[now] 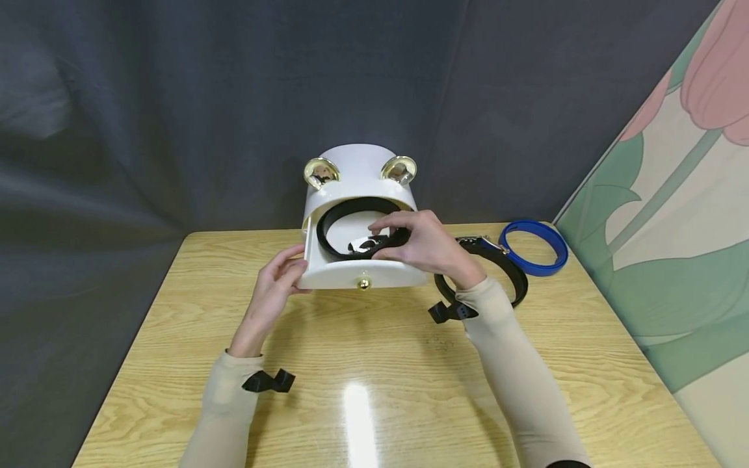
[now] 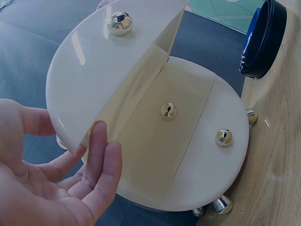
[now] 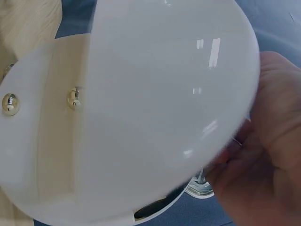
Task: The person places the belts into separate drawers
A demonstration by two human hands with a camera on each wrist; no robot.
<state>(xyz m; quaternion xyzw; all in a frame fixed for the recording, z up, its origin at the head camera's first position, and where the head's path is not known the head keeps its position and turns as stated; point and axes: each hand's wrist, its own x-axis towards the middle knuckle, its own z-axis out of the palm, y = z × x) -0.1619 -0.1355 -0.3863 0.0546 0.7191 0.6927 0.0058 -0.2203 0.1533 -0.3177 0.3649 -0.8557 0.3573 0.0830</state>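
A white rounded cabinet point(image 1: 358, 161) with gold ear-like pieces has its top drawer point(image 1: 333, 278) pulled out. Inside that drawer lies a coiled black belt point(image 1: 358, 205), with a white-and-black patterned piece, perhaps the buckle, in its ring. My right hand point(image 1: 430, 244) reaches over the drawer's right side and pinches the coil between thumb and fingers. At the drawer's front left corner, my left hand point(image 1: 274, 286) holds the edge. The left wrist view shows its fingers curled against the white drawer front point(image 2: 99, 61). In the right wrist view, the drawer front hides the right fingertips.
To the right of the cabinet, another coiled black belt point(image 1: 521, 279) lies on the wooden table point(image 1: 328, 364), touching a coiled blue belt point(image 1: 563, 250). Lower drawers with gold knobs point(image 2: 168, 111) are closed. A dark curtain point(image 1: 234, 117) hangs behind.
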